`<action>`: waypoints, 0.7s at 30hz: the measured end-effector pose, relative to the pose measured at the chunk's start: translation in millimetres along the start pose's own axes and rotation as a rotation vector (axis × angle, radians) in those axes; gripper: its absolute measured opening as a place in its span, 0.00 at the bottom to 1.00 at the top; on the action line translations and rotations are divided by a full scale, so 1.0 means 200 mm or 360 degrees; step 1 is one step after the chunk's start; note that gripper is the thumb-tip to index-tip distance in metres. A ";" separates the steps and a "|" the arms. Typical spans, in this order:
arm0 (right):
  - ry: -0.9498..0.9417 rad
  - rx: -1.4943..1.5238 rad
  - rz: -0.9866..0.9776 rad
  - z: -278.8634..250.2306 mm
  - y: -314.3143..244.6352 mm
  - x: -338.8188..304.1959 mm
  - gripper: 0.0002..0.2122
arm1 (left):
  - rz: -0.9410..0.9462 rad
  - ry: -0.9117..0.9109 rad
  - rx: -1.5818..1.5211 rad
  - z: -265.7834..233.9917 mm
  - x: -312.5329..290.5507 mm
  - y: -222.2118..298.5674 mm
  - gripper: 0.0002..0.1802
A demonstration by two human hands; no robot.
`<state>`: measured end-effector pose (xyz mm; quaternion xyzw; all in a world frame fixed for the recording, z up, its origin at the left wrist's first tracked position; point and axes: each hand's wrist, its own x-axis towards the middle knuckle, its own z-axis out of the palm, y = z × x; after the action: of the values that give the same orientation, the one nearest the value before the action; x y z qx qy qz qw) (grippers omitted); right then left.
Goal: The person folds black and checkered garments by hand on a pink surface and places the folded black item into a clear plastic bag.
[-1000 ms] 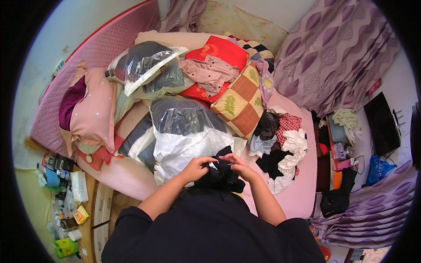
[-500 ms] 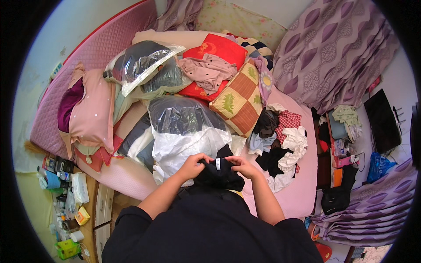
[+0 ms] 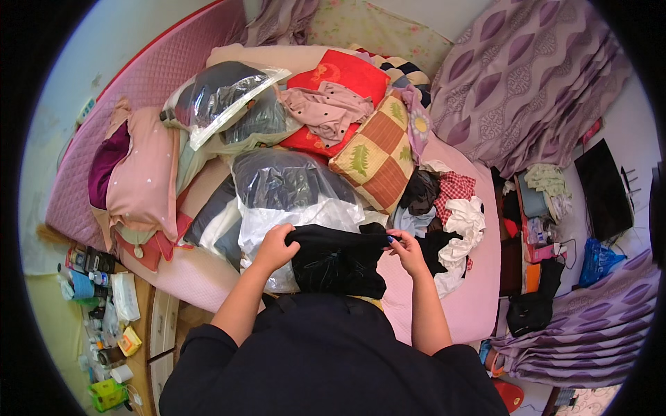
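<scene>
A black garment (image 3: 338, 262) is stretched between my hands, its upper edge pulled nearly straight and the rest hanging toward my body. Thin grey lines mark its front; its exact kind is unclear. My left hand (image 3: 277, 248) is closed on its upper left corner. At the upper right corner my right hand (image 3: 408, 252) pinches the cloth, with dark nail polish showing. Just beyond the garment lies a clear and white storage bag (image 3: 295, 184) with dark bedding inside. Right of my right hand is a heap of clothes, including a white garment (image 3: 463, 225) and a red checked cloth (image 3: 454, 191).
The bed (image 3: 479, 291) also bears a checkered pillow (image 3: 374, 152), a pink shirt (image 3: 329, 111), another bagged bundle (image 3: 218, 97) and a pink pillow (image 3: 149, 173). A cluttered cabinet (image 3: 142, 326) stands at left. Purple curtains (image 3: 527, 76) hang at right.
My hands have moved apart and pulled the bunched black garment out wide. The small white label on it no longer shows.
</scene>
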<state>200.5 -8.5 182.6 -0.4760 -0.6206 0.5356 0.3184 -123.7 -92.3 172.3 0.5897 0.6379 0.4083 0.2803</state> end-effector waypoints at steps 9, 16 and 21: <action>-0.0347 0.0155 0.0157 -0.03 -0.04 -0.03 0.12 | -0.0066 -0.0740 0.0116 -0.04 0.00 -0.02 0.13; -0.0252 0.0063 0.0280 -0.16 0.03 -0.05 0.13 | -0.0079 -0.0489 -0.0266 -0.11 0.05 0.00 0.07; 0.0056 -0.0196 0.0052 -0.16 0.04 -0.03 0.06 | 0.0069 -0.0290 -0.0014 -0.15 0.06 0.02 0.08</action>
<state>232.6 -2.3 181.6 -0.5142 -0.6389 0.4931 0.2903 -148.5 -86.2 193.6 0.6368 0.5953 0.3617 0.3307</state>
